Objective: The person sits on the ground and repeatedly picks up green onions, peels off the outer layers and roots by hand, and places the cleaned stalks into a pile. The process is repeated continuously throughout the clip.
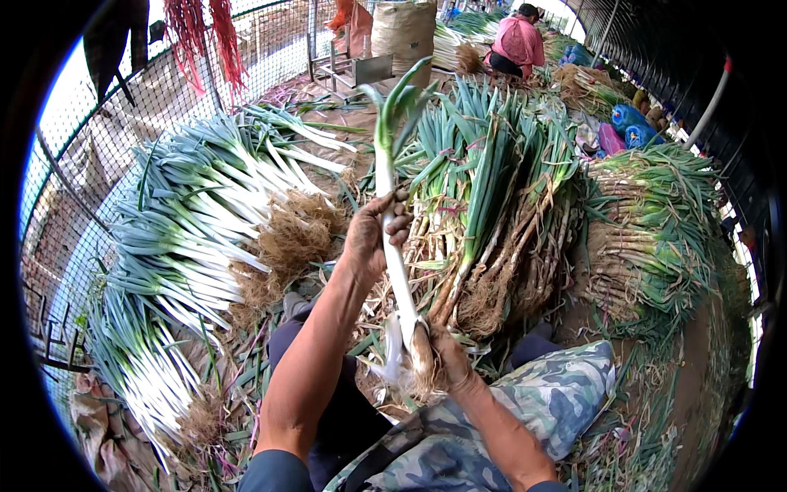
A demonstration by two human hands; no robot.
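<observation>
My left hand (375,234) is wrapped round the white shaft of a long green onion (398,279), held upright and slightly tilted over my lap. Its green leaves fan out at the top. Down at the root end, my right hand (452,359) is closed against the brownish outer skin; its fingertips are partly hidden. A loose strip of pale skin (392,348) hangs beside the shaft there. Beyond the hands stand unpeeled green onions (525,230) with dry brown skins and dark green leaves. White-shafted onions (188,238) lie spread in a large pile on the left.
Camouflage cloth (525,402) covers my lap. More bundled onions (648,230) lie at the right. A mesh fence (106,148) borders the left side. Farther back are a metal stool (340,70), a big woven sack (403,37) and a person in pink (518,41) bending down.
</observation>
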